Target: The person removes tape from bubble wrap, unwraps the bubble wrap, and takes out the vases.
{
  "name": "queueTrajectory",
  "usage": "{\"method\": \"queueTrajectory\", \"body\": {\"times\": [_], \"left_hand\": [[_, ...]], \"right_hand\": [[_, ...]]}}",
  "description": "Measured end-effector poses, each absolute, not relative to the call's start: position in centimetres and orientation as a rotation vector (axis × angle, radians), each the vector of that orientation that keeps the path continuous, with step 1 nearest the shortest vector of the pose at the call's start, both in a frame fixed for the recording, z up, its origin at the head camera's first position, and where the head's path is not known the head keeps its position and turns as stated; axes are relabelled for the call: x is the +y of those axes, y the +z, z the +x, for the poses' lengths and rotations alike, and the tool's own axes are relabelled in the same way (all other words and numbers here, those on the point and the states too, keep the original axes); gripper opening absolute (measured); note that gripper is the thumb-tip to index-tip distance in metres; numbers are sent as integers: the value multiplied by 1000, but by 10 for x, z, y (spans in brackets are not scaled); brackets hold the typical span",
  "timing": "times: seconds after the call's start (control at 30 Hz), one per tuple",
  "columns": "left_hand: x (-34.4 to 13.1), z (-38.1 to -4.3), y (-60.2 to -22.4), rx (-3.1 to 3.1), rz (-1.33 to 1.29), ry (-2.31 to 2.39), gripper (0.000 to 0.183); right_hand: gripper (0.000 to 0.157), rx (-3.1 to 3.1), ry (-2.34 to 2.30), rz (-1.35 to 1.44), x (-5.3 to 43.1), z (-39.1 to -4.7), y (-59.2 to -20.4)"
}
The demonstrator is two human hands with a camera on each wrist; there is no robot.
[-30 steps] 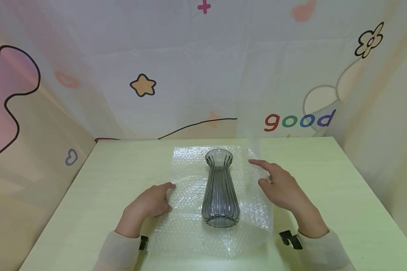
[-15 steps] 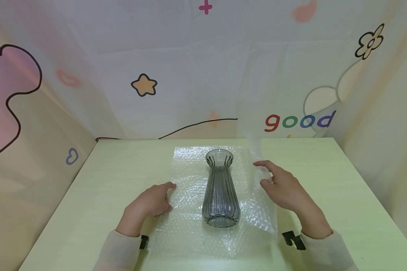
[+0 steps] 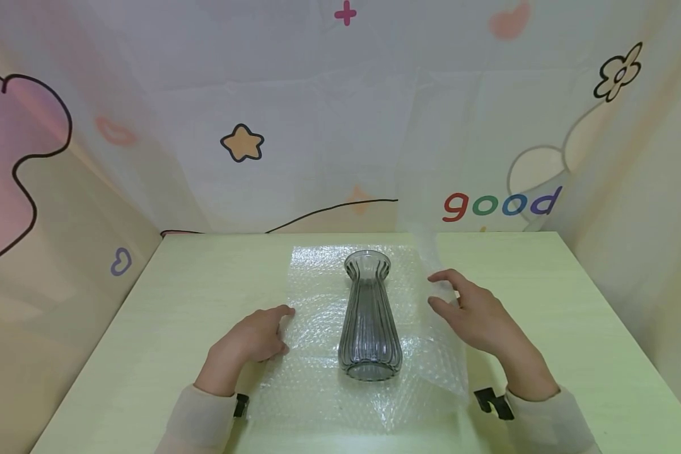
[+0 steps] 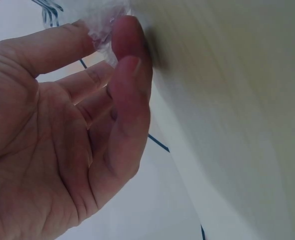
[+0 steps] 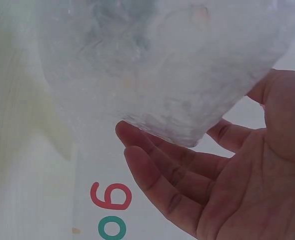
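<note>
A grey ribbed glass vase (image 3: 370, 321) lies on its side on a sheet of bubble wrap (image 3: 312, 328), its flared mouth toward the back wall. My left hand (image 3: 252, 337) pinches the sheet's left edge; in the left wrist view a crumpled bit of bubble wrap (image 4: 105, 27) shows between thumb and fingers. At the right edge, my right hand (image 3: 473, 315) touches a raised part of the sheet, thumb and index finger apart. In the right wrist view the lifted bubble wrap (image 5: 162, 75) hides part of the thumb and index finger, and fingertips (image 5: 130, 132) meet its edge.
The pale green table (image 3: 204, 271) extends on both sides of the sheet. A printed cloth backdrop (image 3: 318, 126) stands along the back and both sides. A strip of wrap rises against it behind my right hand. Black pieces (image 3: 494, 403) sit by both cuffs.
My right hand has moved slightly right and toward me, and the wrap's right edge has shifted outward with it. The thumb and index finger have drawn closer. My left hand and the vase stay put.
</note>
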State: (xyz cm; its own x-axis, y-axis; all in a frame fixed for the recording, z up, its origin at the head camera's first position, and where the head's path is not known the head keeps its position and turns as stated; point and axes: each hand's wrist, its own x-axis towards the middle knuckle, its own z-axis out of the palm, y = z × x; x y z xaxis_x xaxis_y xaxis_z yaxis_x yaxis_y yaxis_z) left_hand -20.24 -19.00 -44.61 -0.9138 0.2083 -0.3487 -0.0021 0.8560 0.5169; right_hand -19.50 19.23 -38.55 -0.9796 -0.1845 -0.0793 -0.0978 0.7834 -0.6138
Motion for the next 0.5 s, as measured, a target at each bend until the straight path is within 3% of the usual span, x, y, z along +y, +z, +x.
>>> {"method": "queueTrajectory", "body": {"times": [0.5], "left_hand": [[-189, -203, -446, 2632, 136, 724, 72]], "right_hand": [[47, 2842, -939, -195, 193, -195, -387]]}}
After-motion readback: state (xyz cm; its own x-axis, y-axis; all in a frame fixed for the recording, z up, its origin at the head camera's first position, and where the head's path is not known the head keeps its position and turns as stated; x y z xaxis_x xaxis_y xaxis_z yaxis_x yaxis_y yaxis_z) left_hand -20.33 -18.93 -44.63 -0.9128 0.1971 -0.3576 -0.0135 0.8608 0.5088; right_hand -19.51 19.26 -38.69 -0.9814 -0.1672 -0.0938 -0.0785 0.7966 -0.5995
